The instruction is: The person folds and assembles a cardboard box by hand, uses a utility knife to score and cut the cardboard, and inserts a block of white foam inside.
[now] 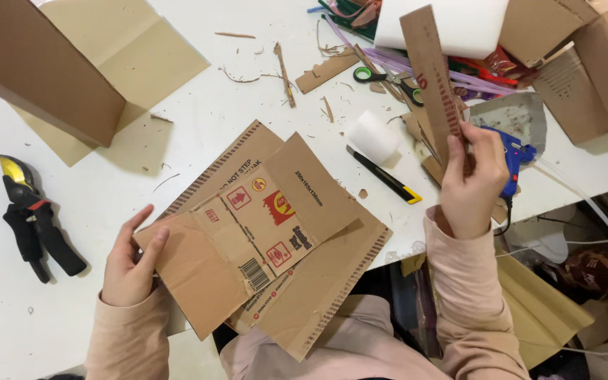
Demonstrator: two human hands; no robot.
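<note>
My left hand [129, 262] grips the left edge of a flattened cardboard box [262, 232] with printed symbols, lying at the table's front edge. My right hand [471, 179] holds up a long narrow cardboard strip [431, 74] with a corrugated edge, raised above the right part of the table. A black and yellow utility knife [385, 176] lies between the box and my right hand. A blue glue gun [514, 155] sits just behind my right hand.
Black and yellow pruning shears [31, 218] lie at the far left. A large cardboard box [36, 67] stands at the back left. Green-handled scissors [381, 76], a white foam block [373, 136], cardboard scraps and more boxes [592, 63] crowd the back right.
</note>
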